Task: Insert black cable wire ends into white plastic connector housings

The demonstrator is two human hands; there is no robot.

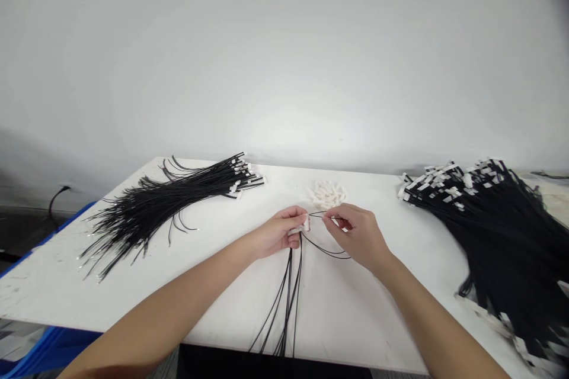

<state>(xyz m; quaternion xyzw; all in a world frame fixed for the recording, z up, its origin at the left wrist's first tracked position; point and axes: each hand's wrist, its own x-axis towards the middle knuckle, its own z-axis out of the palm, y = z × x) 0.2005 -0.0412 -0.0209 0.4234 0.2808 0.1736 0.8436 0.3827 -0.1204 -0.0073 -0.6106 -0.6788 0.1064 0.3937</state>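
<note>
Left hand (pixel 281 232) grips a half-hidden connector (pixel 306 223); right hand (pixel 359 234) pinches wires (pixel 317 214); blue object (pixel 56 350), cut off, unclear.

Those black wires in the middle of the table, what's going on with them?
A person is handling them with two bare hands. The left hand holds a small white piece, with black wires hanging below. The right hand pinches thin black wire close beside it; whether its end is in the piece is too small to tell. On the white table lie a pile of white pieces, a left bundle and a larger right bundle.
</note>
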